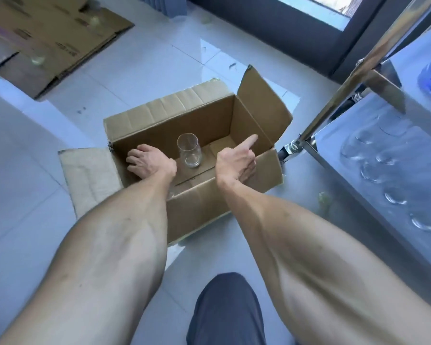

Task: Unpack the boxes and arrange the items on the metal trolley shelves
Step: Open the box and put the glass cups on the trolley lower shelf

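Down on the tiled floor (144, 78), beside the steel trolley (373, 150) holding glasses (396, 197), an open cardboard box (209, 205) contains one upright drinking glass (189, 150). Left hand (148, 161) reaches inside, fingers spread, empty. Right hand (237, 160) has forefinger extended, other fingers curled, holding nothing.

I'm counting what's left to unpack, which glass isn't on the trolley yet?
The glass standing upright in the open box, between both hands; the others sit on the trolley shelf.
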